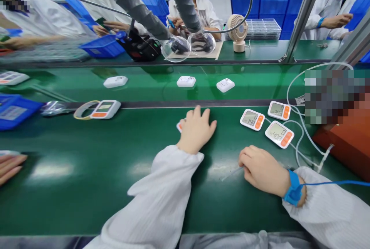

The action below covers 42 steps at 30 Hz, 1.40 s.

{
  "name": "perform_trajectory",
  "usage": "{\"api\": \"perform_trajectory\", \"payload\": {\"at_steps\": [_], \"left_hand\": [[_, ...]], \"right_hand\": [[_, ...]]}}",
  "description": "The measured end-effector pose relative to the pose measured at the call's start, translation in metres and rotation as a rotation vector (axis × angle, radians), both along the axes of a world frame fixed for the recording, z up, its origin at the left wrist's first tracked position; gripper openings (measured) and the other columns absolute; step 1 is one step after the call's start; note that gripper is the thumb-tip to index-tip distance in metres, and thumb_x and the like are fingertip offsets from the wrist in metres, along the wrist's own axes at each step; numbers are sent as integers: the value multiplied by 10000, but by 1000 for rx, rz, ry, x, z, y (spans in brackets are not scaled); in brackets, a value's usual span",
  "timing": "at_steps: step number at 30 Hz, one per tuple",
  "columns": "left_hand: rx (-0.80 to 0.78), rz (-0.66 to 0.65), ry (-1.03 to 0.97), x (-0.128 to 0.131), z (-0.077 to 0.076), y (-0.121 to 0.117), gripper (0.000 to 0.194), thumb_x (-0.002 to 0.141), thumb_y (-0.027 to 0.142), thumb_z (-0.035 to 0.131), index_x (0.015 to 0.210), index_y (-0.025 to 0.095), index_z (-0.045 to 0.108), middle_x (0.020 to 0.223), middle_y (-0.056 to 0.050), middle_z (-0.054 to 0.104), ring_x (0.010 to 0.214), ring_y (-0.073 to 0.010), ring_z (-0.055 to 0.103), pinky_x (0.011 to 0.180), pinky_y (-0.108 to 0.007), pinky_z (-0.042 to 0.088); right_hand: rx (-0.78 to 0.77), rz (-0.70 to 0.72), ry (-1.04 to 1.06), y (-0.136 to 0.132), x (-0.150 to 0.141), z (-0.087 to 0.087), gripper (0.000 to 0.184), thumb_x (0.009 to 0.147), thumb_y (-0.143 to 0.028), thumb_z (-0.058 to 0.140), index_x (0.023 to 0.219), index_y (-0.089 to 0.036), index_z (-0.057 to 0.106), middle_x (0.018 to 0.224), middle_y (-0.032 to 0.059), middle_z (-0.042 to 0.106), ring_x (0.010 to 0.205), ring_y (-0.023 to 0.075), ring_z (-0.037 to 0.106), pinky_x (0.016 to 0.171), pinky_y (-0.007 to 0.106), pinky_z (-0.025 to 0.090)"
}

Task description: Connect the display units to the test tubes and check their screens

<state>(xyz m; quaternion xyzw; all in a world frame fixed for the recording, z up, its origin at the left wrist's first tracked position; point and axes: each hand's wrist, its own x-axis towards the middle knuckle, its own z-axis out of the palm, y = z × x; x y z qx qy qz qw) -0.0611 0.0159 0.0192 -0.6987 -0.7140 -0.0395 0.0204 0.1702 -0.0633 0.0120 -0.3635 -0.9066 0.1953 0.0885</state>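
Note:
My left hand (197, 127) lies over a white and orange monitor unit (179, 126) on the green bench (115, 172); only the unit's left edge shows, and the fingers curve down over it. My right hand (260, 169) rests on the bench with fingers curled, pinching the end of a thin clear tube (231, 174). A blue wrist strap (294, 188) with a blue cord circles that wrist. Three white monitors with lit displays (252, 119) (279, 110) (279, 134) lie to the right of my left hand, with white tubes (300, 141) running from them.
Another monitor with a tape roll (100, 109) lies at the left. White units (186, 81) ride the green conveyor behind. A co-worker's fingers (10, 166) show at the left edge. A blue tray (13, 110), an orange box (347, 141), a small fan (238, 29) and seated workers surround.

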Motion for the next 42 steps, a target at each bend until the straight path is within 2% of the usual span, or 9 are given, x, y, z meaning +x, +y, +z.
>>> {"api": "perform_trajectory", "payload": {"at_steps": [5,9,13,17,22,27,33,37,42], "left_hand": [[-60,-75,-46,25,0,-13,548,942,457,475,1407,171,518,1463,-231,446,1238,-466,455,897,-601,463],[-58,-191,-220,19,-4,-9,525,935,330,474,1397,83,513,1365,-243,529,1227,-392,507,1007,-536,423],[-62,-301,-693,23,1,-11,405,949,396,469,1217,152,649,1204,-137,653,1107,-294,590,1021,-440,428],[-227,-221,-1312,33,5,-18,417,916,515,532,1145,202,686,1003,-70,682,803,-204,615,753,-324,502],[-401,-110,-1837,46,0,-26,400,837,478,655,1080,161,690,1085,-109,677,800,-193,623,689,-298,536],[-397,-63,-1992,58,-7,-37,329,837,418,672,1019,146,709,1016,-101,690,913,-215,634,743,-294,547],[-512,-43,-2094,63,-12,-42,330,817,426,702,1001,152,709,983,-84,692,811,-184,641,715,-289,541],[-521,-32,-2064,64,-10,-42,314,822,423,693,992,159,707,959,-72,687,795,-177,636,705,-284,536],[-483,-141,-1925,66,-4,-46,311,820,430,693,953,150,720,959,-86,683,876,-199,624,783,-286,498]], "right_hand": [[23,41,78,2,1,-5,425,883,-159,752,1279,-244,625,1359,77,557,1142,270,524,959,428,497],[-8,36,77,1,-4,-10,149,906,-150,742,1039,-192,691,1141,66,660,1039,237,584,910,379,509],[-30,-76,33,0,-5,-9,188,880,-43,656,1027,-160,655,874,34,647,830,205,626,765,321,506],[-104,-172,37,7,5,2,295,829,-13,605,1085,-146,670,806,21,628,797,198,621,739,301,474],[-212,-330,215,20,19,14,169,867,-54,571,858,-189,672,821,11,620,790,173,607,724,282,459],[-227,-342,514,20,18,12,95,944,-169,529,901,-195,610,921,27,663,825,173,640,722,281,511],[-26,-279,625,12,14,13,314,1006,-136,412,1177,-206,665,1061,57,692,945,184,666,851,320,540],[50,-349,634,11,15,15,263,1014,-178,464,1134,-219,695,1006,60,662,905,187,652,787,310,547],[40,-293,637,9,11,11,145,982,-201,567,1020,-214,706,908,38,649,759,160,622,686,270,535]]}}
